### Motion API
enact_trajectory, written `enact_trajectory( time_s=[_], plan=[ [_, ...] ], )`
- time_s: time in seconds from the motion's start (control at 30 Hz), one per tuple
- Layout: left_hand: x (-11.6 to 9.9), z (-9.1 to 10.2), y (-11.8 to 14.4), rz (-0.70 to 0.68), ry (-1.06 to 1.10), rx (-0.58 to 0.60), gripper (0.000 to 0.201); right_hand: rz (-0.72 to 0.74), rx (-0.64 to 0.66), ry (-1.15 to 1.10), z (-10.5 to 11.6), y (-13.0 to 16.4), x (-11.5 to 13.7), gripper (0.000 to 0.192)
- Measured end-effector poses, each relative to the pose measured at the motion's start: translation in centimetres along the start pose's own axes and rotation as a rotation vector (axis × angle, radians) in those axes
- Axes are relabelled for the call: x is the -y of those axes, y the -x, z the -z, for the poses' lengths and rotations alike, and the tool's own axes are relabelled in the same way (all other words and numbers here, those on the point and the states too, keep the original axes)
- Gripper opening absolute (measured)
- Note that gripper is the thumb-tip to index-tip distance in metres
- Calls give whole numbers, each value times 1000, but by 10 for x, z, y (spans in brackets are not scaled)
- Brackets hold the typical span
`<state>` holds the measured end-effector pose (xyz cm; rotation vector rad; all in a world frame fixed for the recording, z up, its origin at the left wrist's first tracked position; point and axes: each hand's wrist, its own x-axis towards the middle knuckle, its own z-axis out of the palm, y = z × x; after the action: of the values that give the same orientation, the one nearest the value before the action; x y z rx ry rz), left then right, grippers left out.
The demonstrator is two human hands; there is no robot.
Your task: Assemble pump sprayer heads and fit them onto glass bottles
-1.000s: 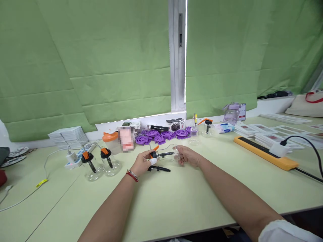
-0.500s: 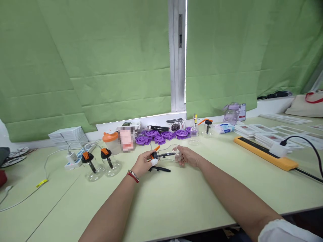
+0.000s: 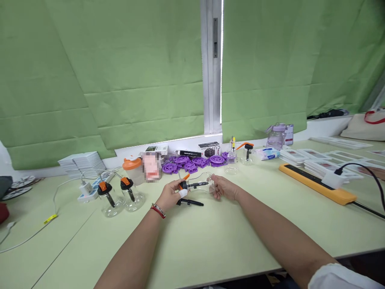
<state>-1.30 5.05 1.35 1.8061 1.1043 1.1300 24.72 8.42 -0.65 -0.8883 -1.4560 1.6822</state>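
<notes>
I hold a clear glass flask point(image 3: 201, 185) sideways between both hands, just above the pale green table point(image 3: 210, 241). My left hand point(image 3: 172, 195) grips its neck end, where a black and orange stopper point(image 3: 183, 184) sits; a white bandage wraps one finger. My right hand point(image 3: 221, 187) cups the round base. A loose black rod point(image 3: 190, 202) lies on the table under my left hand.
Two upright flasks with orange-black stoppers point(image 3: 116, 196) stand at the left beside a power strip point(image 3: 90, 186). Purple gear-like discs point(image 3: 195, 161) and small boxes line the back. An orange-lidded cup point(image 3: 132, 168), a yellow power strip point(image 3: 315, 184) and card stacks point(image 3: 300, 154) are nearby.
</notes>
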Motion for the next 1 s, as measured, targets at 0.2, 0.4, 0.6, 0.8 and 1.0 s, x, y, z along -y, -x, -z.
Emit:
enact_trajectory(
  time_s=[0.2,0.4,0.6,0.8,1.0],
  plan=[
    [2,2,0,51,74,-33,57,100,52,-66,0,7,7,57],
    [-2,1,1,18,35,-15,53,80,51,-65,1,6,4,50],
    [-1,1,1,7,28,6,52,-59,-24,-18,-4,-3,-1,54],
    [5,4,-1,18,51,-25,54,81,102,-87,0,9,7,67],
    [6,3,-1,-31,20,20,48,-66,9,-4,1,-5,-6,55]
  ],
)
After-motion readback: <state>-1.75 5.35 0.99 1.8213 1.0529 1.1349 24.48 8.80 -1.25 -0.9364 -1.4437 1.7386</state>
